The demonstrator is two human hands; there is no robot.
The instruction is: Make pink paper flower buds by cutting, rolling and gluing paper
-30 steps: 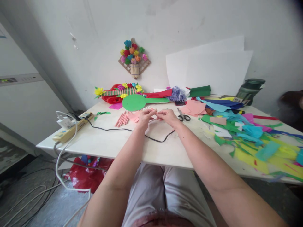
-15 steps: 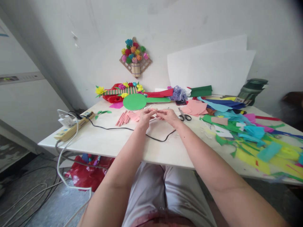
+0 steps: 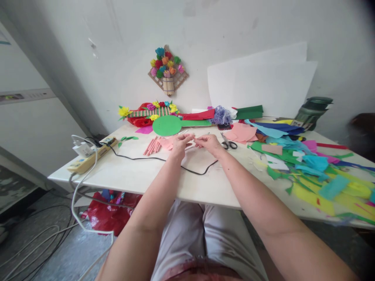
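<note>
My left hand [image 3: 182, 145] and my right hand [image 3: 207, 144] meet fingertip to fingertip above the middle of the table. Both are closed in a pinch on what looks like a small piece of pink paper, mostly hidden by the fingers. Just left of my left hand lie a pink paper sheet [image 3: 166, 143] and several rolled pink paper sticks [image 3: 152, 146]. To the right of my right hand rest scissors [image 3: 229, 143] with black handles. Beyond them is a stack of pink paper pieces [image 3: 241, 132]. A green round paper shape [image 3: 166, 125] with a long strip lies behind my hands.
A black cable [image 3: 137, 159] crosses the table below my hands, near a yellow power strip [image 3: 84, 162]. Coloured paper scraps [image 3: 316, 171] cover the right side. A dark green bottle [image 3: 313, 113] stands at the back right. Paper flowers [image 3: 155, 111] lie at the back left.
My hands stay in nearly the same place, with only slight finger movement at the pinched piece. Nothing else on the table has visibly moved.
</note>
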